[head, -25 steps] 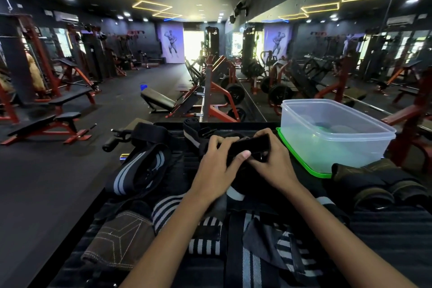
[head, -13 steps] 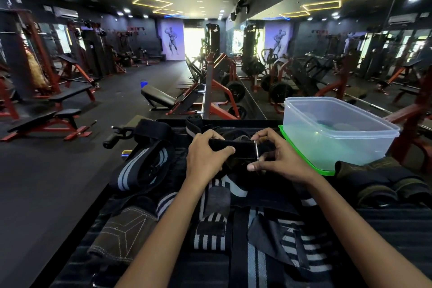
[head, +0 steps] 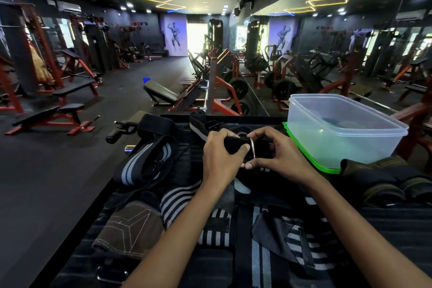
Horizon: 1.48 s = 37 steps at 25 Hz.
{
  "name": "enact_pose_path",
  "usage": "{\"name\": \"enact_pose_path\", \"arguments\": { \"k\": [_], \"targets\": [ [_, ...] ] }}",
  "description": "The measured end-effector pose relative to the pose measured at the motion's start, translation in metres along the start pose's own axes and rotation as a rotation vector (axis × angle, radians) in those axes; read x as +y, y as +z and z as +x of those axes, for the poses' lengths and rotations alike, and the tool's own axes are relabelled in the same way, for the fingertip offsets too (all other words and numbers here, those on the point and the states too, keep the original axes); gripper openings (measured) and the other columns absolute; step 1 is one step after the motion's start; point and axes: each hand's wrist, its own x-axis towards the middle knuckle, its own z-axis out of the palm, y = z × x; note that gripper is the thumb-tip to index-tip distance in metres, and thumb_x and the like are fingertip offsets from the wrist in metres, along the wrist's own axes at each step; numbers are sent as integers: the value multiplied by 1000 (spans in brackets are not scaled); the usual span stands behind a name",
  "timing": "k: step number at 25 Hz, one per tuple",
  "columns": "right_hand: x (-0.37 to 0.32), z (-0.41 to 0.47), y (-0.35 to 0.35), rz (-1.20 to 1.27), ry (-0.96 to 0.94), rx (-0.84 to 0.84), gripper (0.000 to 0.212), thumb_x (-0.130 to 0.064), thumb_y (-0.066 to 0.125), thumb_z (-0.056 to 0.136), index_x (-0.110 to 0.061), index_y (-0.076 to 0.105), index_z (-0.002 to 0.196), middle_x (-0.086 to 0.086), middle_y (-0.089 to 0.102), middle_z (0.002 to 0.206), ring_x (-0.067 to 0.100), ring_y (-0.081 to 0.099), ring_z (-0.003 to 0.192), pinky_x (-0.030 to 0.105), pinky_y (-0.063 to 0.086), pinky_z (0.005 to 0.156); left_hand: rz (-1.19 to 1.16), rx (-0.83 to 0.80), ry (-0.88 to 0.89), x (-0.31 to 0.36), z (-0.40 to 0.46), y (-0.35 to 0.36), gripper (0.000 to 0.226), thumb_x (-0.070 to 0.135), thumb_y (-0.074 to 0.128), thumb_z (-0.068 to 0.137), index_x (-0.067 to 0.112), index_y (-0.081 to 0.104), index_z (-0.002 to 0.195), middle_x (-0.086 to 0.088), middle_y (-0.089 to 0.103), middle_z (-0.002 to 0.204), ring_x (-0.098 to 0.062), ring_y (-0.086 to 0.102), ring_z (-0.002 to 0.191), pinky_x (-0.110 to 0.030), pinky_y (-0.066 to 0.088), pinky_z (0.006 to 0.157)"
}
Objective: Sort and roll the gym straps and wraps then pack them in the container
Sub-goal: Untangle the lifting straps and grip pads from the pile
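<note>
Both my hands pinch the black strap (head: 236,145) above the desk (head: 385,229), left of the container (head: 346,145): left hand (head: 219,159) curled round its bunched end, right hand (head: 278,154) at the metal ring (head: 252,147). It looks soft, light and floppy, so I'd grip near the stiff ring.

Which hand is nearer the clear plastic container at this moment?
Right. The right hand grips the black strap by its metal ring, just left of the clear plastic container. The left hand grips the strap's other end, farther left.
</note>
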Motion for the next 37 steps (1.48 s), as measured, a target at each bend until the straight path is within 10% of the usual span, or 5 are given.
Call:
{"name": "enact_pose_path", "arguments": {
  "k": [12, 17, 23, 33, 37],
  "targets": [
    [3, 2, -28, 317, 51, -65, 44, 12, 69, 77, -10, 67, 114, -9, 72, 102, 11, 68, 99, 20, 53, 75, 204, 166, 332, 0, 22, -39, 17, 16, 66, 88, 21, 66, 104, 7, 65, 107, -12, 63, 57, -26, 53, 56],
    [5, 2, -30, 361, 66, -101, 39, 14, 64, 80, -8, 67, 113, 1, 71, 110, 16, 67, 101, 24, 55, 76, 94, -368, 156, -25, 43, -31, 35, 22, 63, 92, 23, 62, 127, 10, 61, 124, -2, 56, 113, -28, 45, 102],
    [4, 5, -25, 399, 65, 102, 30, 12, 59, 85, -11, 71, 101, 4, 72, 97, 17, 63, 87, 23, 54, 68, 215, -572, 131, -27, 48, -37, 24, 23, 64, 91, 31, 61, 113, 1, 56, 108, -14, 55, 102, -24, 42, 95],
    [-10, 13, -44, 330, -96, 841, 27, 0, 65, 87, -26, 61, 91, -13, 69, 79, 9, 65, 79, 33, 55, 79, 239, -227, 169, -24, 44, -34, 19, 25, 65, 90, 15, 54, 78, 7, 52, 65, -2, 45, 55, -16, 34, 56],
    [-24, 9, -43, 671, -139, 674, 17, -18, 72, 78, -19, 60, 89, -12, 66, 78, 6, 60, 77, 24, 50, 69, 161, -30, 91, -21, 45, -31, 18, 24, 63, 90, 14, 55, 79, 6, 55, 66, -2, 50, 56, -10, 38, 54]
  ]
}}
